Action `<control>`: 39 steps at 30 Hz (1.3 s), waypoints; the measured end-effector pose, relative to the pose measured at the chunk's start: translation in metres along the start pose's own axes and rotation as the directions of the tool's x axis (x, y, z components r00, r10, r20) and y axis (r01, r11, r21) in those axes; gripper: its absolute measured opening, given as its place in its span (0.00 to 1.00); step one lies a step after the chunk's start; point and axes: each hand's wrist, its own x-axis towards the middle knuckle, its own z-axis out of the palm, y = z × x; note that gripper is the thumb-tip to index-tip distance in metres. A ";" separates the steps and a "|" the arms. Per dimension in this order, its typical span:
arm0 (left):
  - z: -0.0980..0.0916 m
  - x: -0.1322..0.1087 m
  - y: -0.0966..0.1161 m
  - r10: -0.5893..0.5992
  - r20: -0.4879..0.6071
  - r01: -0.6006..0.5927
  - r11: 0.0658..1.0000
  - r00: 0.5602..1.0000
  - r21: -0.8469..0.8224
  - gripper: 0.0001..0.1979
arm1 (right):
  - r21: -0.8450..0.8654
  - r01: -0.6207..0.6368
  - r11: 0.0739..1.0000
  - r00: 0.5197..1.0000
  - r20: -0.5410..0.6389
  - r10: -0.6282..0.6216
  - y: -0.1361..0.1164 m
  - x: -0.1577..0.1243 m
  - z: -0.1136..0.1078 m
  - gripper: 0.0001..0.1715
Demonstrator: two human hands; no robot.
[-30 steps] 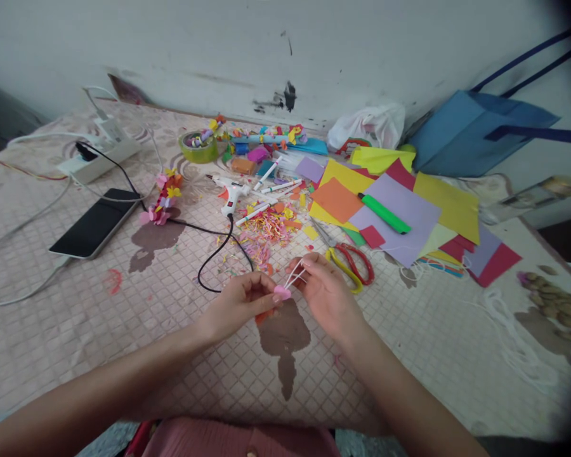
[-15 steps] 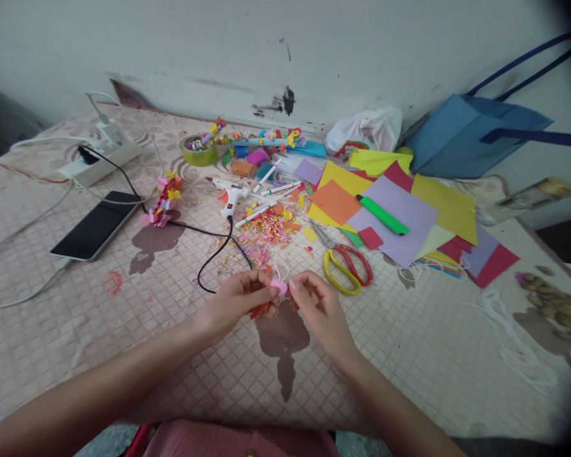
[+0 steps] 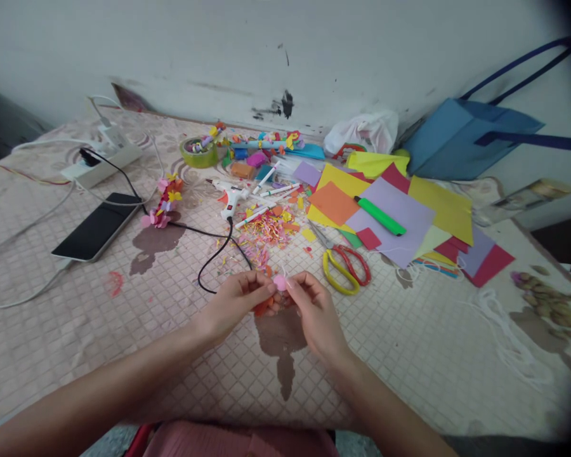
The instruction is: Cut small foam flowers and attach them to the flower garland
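A pale, grid-patterned tablecloth point(image 3: 209, 381) stretches out below a scuffed white wall point(image 3: 195, 51), and here, at the near middle, a small, rounded pink piece point(image 3: 280, 282) sits right between the fingertips. The left hand point(image 3: 245, 295) pinches its left edge, fingers curled under; the right hand point(image 3: 316, 308) grips the other side, thumb forward. Both forearms angle inward, wrists low over the cloth.

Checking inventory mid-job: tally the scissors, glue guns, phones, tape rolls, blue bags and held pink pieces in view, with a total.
Pink piece, held: 1
Scissors: 1 pair
Glue gun: 1
Phone: 1
Tape roll: 1
Blue bag: 1
Total: 6
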 end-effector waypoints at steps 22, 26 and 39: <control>-0.007 0.004 -0.003 0.110 0.049 -0.115 0.987 0.993 0.111 0.16 | -0.057 0.124 0.991 0.992 0.030 -0.123 0.003 0.002 0.001 0.11; -0.010 0.005 -0.003 0.102 0.095 -0.112 0.987 0.990 0.112 0.16 | -0.042 0.125 0.991 0.992 0.019 -0.125 0.008 0.002 0.004 0.12; -0.022 0.000 0.000 0.395 0.064 -0.400 0.904 0.916 0.148 0.15 | -0.026 0.042 0.999 0.957 0.287 -0.033 -0.030 0.041 0.000 0.20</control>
